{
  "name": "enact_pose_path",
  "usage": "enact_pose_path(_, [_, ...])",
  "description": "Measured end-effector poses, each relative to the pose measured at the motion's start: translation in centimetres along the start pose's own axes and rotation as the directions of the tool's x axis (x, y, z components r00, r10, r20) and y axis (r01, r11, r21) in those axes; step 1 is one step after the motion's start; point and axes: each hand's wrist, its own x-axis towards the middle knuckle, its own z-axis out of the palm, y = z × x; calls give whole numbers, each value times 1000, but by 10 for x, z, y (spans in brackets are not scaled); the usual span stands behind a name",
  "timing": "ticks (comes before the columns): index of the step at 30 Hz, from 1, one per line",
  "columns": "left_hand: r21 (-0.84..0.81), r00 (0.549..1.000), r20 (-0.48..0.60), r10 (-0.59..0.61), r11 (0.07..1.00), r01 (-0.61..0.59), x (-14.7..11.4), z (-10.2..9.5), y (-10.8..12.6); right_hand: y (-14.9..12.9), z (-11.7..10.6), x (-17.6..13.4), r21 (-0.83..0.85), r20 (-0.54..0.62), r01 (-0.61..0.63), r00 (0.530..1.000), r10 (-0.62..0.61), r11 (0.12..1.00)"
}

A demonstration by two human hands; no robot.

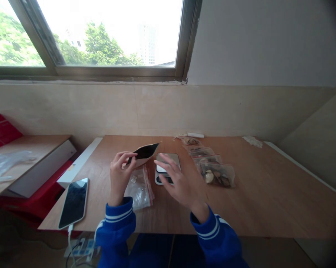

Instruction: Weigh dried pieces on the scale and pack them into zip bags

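My left hand (pixel 121 172) pinches the edge of a brown paper pouch (pixel 144 160), whose dark mouth gapes toward me. With fingers spread, my right hand (pixel 177 181) hovers over a small digital scale (pixel 168 160) and holds nothing. The scale has a shiny square plate and a dark display, partly hidden by my fingers. Under my left wrist lies a stack of clear zip bags (pixel 141 190) with red seals. What the pouch contains cannot be seen.
Several filled zip bags (pixel 218 174) with brown and pale dried pieces lie right of the scale. A phone (pixel 74 203) on a charging cable rests at the table's left edge. Crumpled plastic (pixel 252 141) lies at the back right. Another table (pixel 45 143) stands left.
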Motion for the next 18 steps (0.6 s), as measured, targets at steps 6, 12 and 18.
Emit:
enact_pose_path(6, [-16, 998, 17, -59, 998, 59, -30, -8, 4, -43, 41, 10, -108, 1, 116, 993, -117, 987])
enact_pose_path(12, [19, 955, -212, -207, 976, 216, -49, 0, -2, -55, 39, 15, -139, 318, -180, 923, 216, 974])
enact_pose_path(18, [3, 954, -169, -247, 968, 251, -62, 7, 2, -43, 57, 68, -166, 455, -253, 838, 302, 953])
